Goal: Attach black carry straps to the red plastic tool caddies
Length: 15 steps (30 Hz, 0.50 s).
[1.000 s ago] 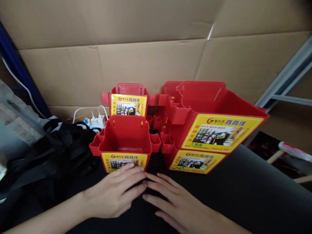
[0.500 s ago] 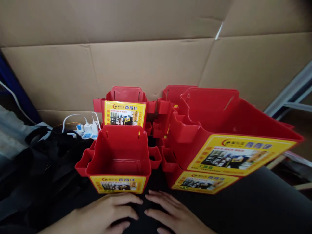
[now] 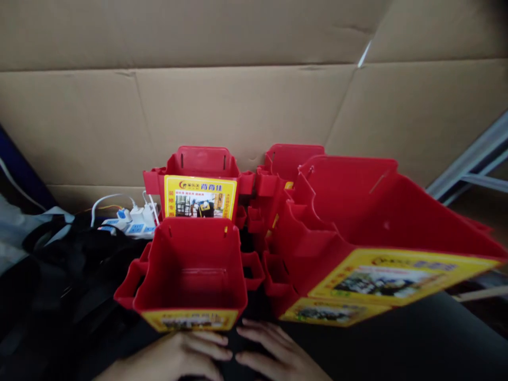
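Both hands rest at the bottom of the head view on a dark surface [image 3: 381,344], fingers apart and nothing held. My left hand [image 3: 174,357] lies just in front of a small red plastic tool box [image 3: 198,259], whose yellow label faces me. A little to its right is my right hand [image 3: 278,352], with the fingertips of the two hands close together. Right of it stands a large red tool box [image 3: 357,206], seemingly stacked on another red box [image 3: 289,307] with a matching yellow label. All these boxes have small side pockets.
Behind stand more red boxes, one [image 3: 204,159] at left and another [image 3: 296,159] at centre. Black straps or cloth [image 3: 71,296] pile up at left beside a white power strip [image 3: 137,225] with plugs. A cardboard wall [image 3: 238,106] closes the back; a metal frame [image 3: 472,153] leans at right.
The view has shifted slightly, so the boxes appear a little lower and the hands sit nearer the bottom edge. The hands stay flat beside each other; no box was taken hold of.
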Each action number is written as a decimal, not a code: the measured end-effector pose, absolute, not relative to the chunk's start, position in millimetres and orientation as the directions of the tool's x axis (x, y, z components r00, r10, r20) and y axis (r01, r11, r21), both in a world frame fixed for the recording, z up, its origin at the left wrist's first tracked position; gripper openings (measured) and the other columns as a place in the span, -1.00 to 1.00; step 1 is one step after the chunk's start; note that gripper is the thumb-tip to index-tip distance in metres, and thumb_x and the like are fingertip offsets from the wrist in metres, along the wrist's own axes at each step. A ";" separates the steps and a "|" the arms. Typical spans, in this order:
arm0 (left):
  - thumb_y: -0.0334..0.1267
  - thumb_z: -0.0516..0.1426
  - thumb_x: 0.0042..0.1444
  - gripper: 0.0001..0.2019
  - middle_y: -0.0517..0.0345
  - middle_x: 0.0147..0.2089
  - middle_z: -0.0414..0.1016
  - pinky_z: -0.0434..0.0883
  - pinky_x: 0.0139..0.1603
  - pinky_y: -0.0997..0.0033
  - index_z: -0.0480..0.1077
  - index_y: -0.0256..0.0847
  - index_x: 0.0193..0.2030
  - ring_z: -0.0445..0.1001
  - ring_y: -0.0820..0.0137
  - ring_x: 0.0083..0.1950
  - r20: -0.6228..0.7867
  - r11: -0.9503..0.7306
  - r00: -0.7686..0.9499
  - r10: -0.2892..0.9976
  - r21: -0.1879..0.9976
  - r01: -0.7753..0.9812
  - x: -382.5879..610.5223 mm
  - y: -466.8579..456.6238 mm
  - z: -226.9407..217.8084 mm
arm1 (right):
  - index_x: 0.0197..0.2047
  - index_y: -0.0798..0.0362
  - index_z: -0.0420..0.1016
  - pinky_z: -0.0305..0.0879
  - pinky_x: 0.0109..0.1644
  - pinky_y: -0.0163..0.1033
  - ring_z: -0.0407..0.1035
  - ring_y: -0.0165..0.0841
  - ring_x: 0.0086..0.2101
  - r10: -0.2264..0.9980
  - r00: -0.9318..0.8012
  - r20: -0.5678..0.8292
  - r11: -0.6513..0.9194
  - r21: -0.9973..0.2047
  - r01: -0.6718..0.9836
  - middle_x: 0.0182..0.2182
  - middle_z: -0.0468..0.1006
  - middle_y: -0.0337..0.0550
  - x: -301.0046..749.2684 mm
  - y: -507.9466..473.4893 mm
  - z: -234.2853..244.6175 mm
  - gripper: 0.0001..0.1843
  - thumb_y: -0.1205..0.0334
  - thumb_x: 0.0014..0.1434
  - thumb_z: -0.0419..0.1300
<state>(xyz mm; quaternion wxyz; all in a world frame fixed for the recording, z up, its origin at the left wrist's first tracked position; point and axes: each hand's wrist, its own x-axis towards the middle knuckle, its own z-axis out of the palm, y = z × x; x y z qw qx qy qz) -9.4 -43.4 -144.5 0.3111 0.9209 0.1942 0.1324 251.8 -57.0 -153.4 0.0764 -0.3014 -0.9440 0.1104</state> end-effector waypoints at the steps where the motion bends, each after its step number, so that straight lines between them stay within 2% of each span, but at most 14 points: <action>1: -0.42 0.05 0.12 -0.72 0.13 0.08 0.42 0.26 0.22 0.41 0.41 -0.15 -0.04 0.26 0.43 0.20 0.151 -0.741 0.876 0.458 0.609 0.283 -10.4 -47.0 -146.3 | 0.09 -0.16 0.32 0.22 0.15 -0.16 0.15 -0.33 0.14 0.620 -0.783 0.055 0.761 -0.284 0.583 0.15 0.28 -0.22 249.1 -60.1 -149.3 -0.64 0.13 0.24 -0.05; 4: -0.49 0.00 0.11 -0.72 0.10 0.06 0.44 0.29 0.19 0.42 0.40 -0.22 -0.08 0.28 0.44 0.19 0.225 -0.796 0.848 0.480 0.518 0.313 -13.7 -55.8 -156.4 | 0.09 -0.05 0.31 0.13 0.20 -0.12 0.11 -0.32 0.16 0.695 -0.717 0.056 0.683 -0.363 0.634 0.15 0.26 -0.12 240.5 -66.6 -144.5 -0.62 0.17 0.24 -0.05; 8: -0.45 -0.05 0.15 -0.74 0.01 0.01 0.46 0.32 0.16 0.39 0.38 -0.28 -0.09 0.36 0.42 0.12 0.280 -0.855 0.826 0.490 0.339 0.392 -15.7 -60.7 -166.8 | 0.08 0.03 0.32 0.08 0.23 -0.11 0.05 -0.32 0.19 0.706 -0.698 0.123 0.682 -0.386 0.621 0.15 0.25 -0.05 234.6 -69.2 -154.0 -0.63 0.17 0.25 -0.06; 15: -0.44 -0.08 0.17 -0.71 -0.07 0.11 0.36 0.26 0.21 0.18 0.35 -0.31 -0.04 0.29 0.30 0.18 0.227 -0.839 0.823 0.521 0.311 0.446 -7.5 -66.1 -165.5 | 0.16 -0.01 0.24 -0.01 0.24 0.04 -0.02 -0.27 0.21 0.692 -0.700 0.179 0.714 -0.313 0.626 0.19 0.19 -0.04 235.3 -69.5 -161.8 -0.58 0.15 0.25 -0.07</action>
